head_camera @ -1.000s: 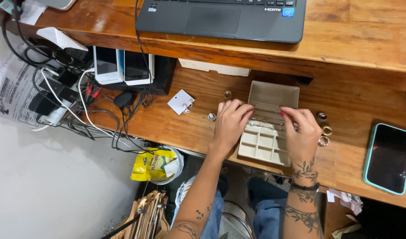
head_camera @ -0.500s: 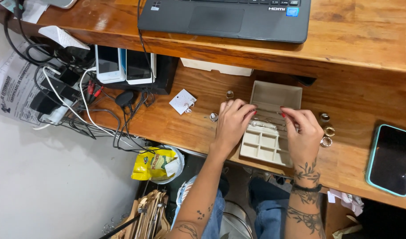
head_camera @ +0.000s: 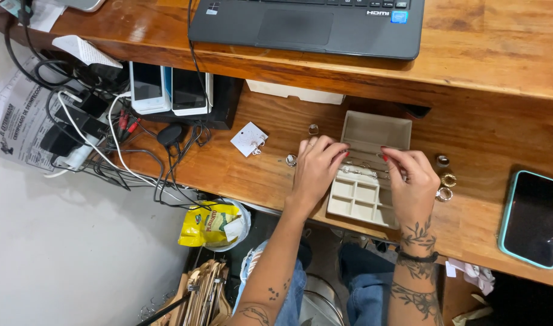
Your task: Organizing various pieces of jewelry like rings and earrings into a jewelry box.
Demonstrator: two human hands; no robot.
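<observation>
I see the beige jewellery box (head_camera: pixel 365 181) open on the lower wooden surface (head_camera: pixel 228 175), its near compartments looking empty. My left hand (head_camera: pixel 315 169) rests curled at its left edge; whether it pinches anything I cannot tell. My right hand (head_camera: pixel 412 181) has its fingertips drawn together over the box's middle. Three rings (head_camera: pixel 445 178) lie loose just right, so sorting looks unfinished.

We see a home office or small workstation: a two-tier wooden desk (head_camera: pixel 487 54) carries a dark laptop (head_camera: pixel 306 27) on its upper level. On the lower shelf we find a compartmented jewellery tray (head_camera: pixel 364 193), loose rings (head_camera: pixel 445 179) and a smartphone (head_camera: pixel 533 217), beside tangled cables and adapters (head_camera: pixel 89 130).
</observation>
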